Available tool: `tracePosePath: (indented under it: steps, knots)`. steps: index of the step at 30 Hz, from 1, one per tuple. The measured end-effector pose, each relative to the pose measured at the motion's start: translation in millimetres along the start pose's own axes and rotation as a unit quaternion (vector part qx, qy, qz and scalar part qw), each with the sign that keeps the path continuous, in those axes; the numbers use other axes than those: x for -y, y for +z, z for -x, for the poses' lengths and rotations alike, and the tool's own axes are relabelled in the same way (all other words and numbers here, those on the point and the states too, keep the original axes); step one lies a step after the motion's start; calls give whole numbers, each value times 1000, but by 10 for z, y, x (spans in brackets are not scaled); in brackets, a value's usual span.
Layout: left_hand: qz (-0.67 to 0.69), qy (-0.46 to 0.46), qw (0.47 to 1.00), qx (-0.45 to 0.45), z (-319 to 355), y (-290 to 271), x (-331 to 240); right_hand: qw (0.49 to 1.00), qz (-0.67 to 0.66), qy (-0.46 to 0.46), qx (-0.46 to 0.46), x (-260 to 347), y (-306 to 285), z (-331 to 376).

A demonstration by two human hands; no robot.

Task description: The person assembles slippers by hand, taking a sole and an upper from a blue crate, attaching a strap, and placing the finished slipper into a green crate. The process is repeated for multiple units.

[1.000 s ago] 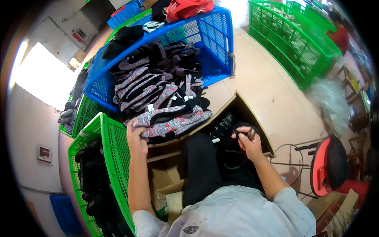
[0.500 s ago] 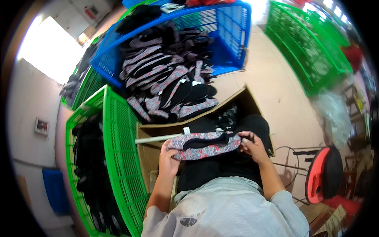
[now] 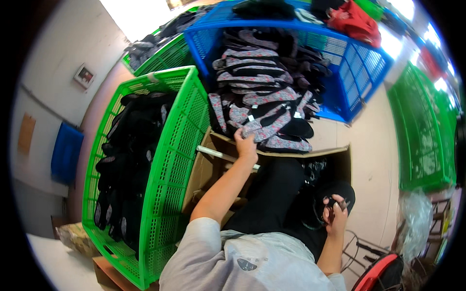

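Observation:
My left hand (image 3: 246,144) reaches forward to the near edge of the pile. Its fingers are closed on the end of a soft slipper (image 3: 269,127) in grey-and-red floral cloth with a black side. More floral slippers (image 3: 257,77), several with small white tags, spill toward me from the blue crate (image 3: 349,82). Over my right knee is my right hand (image 3: 335,213), palm partly turned up and fingers curled round a small dark object that I cannot make out. Black cloth lies around and below that hand.
On my left stands a green crate (image 3: 170,194) holding black slippers (image 3: 128,194). A cardboard box (image 3: 218,140) surrounds my legs, with a white rod (image 3: 221,154) across it. Another green crate (image 3: 422,131) and a red-and-black stool (image 3: 381,274) are at right.
The floral slipper held between both hands has left them. My left hand has moved forward to the pile and grips a slipper there. My right hand has drawn back toward my right knee.

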State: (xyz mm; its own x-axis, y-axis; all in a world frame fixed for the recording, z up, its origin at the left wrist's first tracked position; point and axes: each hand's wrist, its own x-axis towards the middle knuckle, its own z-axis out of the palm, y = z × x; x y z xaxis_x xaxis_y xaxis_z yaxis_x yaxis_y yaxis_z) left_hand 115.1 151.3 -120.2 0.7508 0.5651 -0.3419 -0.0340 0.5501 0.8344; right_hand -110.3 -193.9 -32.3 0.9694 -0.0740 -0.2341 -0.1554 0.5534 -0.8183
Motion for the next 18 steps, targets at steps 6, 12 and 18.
tracePosePath:
  steps: [6, 12, 18]
  knots:
    - [-467, 91, 878, -51, 40, -408, 199, 1000, 21, -4, 5, -54, -31, -42]
    - [-515, 454, 719, 107, 441, -961, -1300, 999, 37, 1, 9, -35, 45, -38]
    - [-580, 570, 579, -57, 152, -1608, -2923, 999, 31, -15, -7, -23, -62, -31]
